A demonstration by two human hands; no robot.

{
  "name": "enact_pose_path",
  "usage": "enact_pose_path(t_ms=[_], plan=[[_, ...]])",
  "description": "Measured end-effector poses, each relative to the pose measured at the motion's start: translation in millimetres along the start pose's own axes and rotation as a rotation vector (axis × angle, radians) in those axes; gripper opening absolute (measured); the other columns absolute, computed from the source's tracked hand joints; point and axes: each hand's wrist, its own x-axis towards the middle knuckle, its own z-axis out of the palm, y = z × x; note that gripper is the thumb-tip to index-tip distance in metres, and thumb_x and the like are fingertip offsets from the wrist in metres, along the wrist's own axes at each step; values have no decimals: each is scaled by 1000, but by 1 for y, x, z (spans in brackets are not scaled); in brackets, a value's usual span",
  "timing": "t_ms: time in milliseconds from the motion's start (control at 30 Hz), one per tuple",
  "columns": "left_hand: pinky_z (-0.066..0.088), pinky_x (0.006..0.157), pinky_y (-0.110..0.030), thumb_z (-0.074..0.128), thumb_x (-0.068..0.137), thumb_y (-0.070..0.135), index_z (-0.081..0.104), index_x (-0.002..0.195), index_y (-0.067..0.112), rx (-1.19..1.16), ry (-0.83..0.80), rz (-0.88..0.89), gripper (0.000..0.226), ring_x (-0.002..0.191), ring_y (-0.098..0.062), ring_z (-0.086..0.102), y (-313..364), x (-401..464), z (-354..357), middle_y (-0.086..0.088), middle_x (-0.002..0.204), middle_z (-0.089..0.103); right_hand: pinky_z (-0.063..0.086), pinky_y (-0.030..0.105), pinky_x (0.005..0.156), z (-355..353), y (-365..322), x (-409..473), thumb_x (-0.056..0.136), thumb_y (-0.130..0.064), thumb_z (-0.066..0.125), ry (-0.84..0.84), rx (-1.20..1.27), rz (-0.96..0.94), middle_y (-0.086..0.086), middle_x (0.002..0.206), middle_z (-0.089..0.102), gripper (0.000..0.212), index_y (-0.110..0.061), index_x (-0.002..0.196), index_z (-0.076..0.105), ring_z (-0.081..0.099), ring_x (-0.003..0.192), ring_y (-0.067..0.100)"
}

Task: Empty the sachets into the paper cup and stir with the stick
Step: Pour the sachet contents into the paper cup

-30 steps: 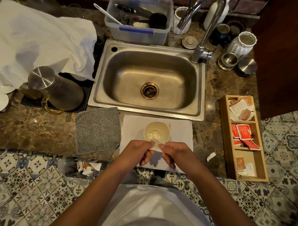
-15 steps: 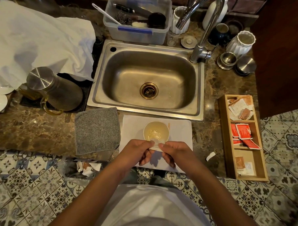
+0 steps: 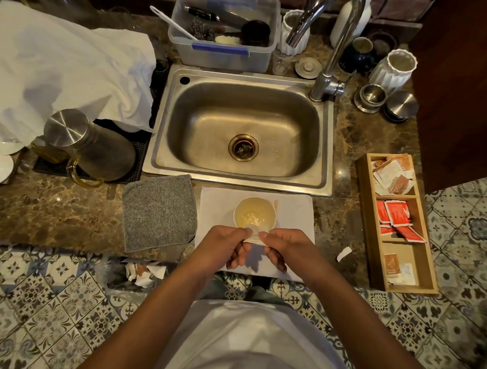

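Holding a small sachet (image 3: 255, 236) between both hands, I have it just at the near rim of the paper cup (image 3: 254, 214), which stands on a white napkin (image 3: 294, 214) on the table (image 3: 54, 212), near the sink's (image 3: 240, 129) front edge. My left hand (image 3: 224, 246) pinches the sachet's left end and my right hand (image 3: 282, 248) pinches its right end, fingers (image 3: 264, 235) curled tight on the paper.

As I judge it, the step in hand is tearing the sachet open. To do it well I would keep the tear over the cup mouth, pull the two ends apart at the top edge only, then tip the open corner down into the cup so nothing falls on the napkin. The stick (image 3: 275, 206) leans at the cup's far right rim, ready for stirring. More sachets wait in the wooden tray (image 3: 368, 217) at the right.

Against the frames from a second and half a second ago, little differs: both hands stay on the sachet at the same spot, the cup has not moved, and I cannot tell whether the tear has begun.
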Motion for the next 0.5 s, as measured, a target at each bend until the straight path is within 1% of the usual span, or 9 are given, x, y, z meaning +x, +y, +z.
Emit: enact_pose_path(t_ms=[200,367,500], plan=[[35,44,-26,58,99,29,66,64,10,-19,19,12,40,41,-18,42,-2,0,0,-12,50,57,36,26,47,0,-1,-2,101,-29,61,2,10,-1,2,49,53,38,-13,66,62,40,43,14],[35,45,-26,58,99,31,65,66,9,-26,39,6,41,40,-17,42,-3,1,1,-10,49,57,36,29,50,1,-1,-2,101,-21,58,-6,54,17,5,51,53,40,-15,62,63,42,43,15],[36,45,-25,58,99,34,65,65,9,-31,43,7,42,40,-18,43,-4,0,0,-12,51,58,35,28,49,1,0,-3,101,-22,58,7,63,20,5,50,52,40,-14,63,64,41,43,15]])
